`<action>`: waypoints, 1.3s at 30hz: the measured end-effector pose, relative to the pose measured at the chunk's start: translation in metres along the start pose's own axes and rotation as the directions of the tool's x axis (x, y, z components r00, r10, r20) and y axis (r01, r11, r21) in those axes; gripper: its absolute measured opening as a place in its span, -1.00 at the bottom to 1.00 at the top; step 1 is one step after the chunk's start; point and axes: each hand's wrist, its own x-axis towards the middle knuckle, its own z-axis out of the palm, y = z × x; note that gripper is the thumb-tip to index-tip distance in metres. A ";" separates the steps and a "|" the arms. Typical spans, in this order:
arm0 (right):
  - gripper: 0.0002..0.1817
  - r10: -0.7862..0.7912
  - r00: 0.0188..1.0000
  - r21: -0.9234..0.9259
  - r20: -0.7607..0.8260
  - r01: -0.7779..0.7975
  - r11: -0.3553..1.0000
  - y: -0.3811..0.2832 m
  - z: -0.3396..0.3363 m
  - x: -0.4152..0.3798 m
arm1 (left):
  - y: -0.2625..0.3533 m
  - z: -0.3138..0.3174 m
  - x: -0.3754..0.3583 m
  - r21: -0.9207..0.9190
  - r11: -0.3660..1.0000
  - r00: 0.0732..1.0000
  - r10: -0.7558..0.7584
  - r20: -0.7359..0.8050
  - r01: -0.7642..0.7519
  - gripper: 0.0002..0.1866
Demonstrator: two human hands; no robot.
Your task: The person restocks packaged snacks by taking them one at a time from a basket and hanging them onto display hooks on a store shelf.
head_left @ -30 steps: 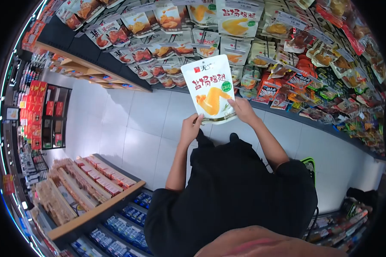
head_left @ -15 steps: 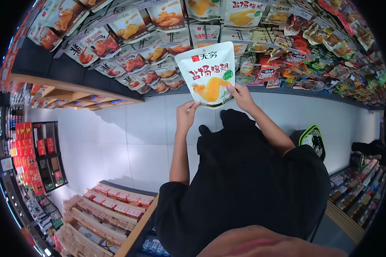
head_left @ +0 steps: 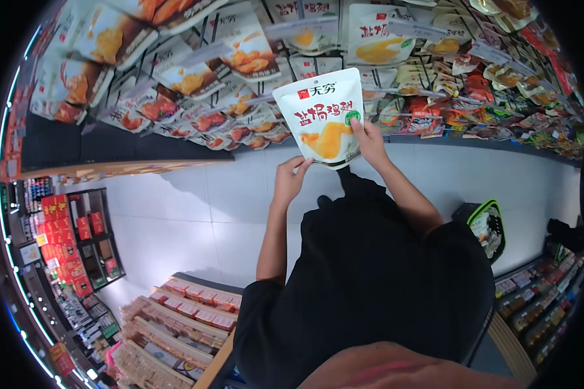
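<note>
A white pouch (head_left: 319,110) with red lettering and a yellow chicken wing picture is held upright, its front facing the camera. My left hand (head_left: 292,176) pinches its lower left corner. On the lower right edge, my right hand (head_left: 370,141) grips it with the thumb on the front beside a green round mark. Behind the pouch hang rows of similar white packs (head_left: 381,45) on the shelf rack.
Colourful snack packs (head_left: 480,87) hang at the upper right. A black basket with a green rim (head_left: 501,228) stands on the tiled floor (head_left: 175,227) at right. Lower left is a tiered shelf (head_left: 191,311); red boxes (head_left: 58,236) are stacked at far left.
The view has shifted, with the rack packs at upper left now larger. Both hands and the pouch appear slightly further right and lower in the picture; the grip looks the same.
</note>
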 end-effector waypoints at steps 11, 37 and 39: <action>-0.65 -0.215 0.976 -0.014 0.039 0.215 0.976 -0.033 -0.027 0.094 | 0.051 0.021 0.100 -0.067 0.992 0.993 -0.111 -0.051 0.107 -0.63; -0.71 -0.362 0.930 -0.001 0.058 0.363 0.932 -0.058 -0.010 0.128 | 0.017 0.017 0.122 -0.195 0.979 0.910 -0.136 -0.390 0.063 -0.46; -0.71 -0.355 0.933 0.036 0.063 0.353 0.935 -0.056 -0.009 0.131 | 0.023 0.017 0.123 -0.221 0.974 0.890 -0.145 -0.431 0.052 -0.49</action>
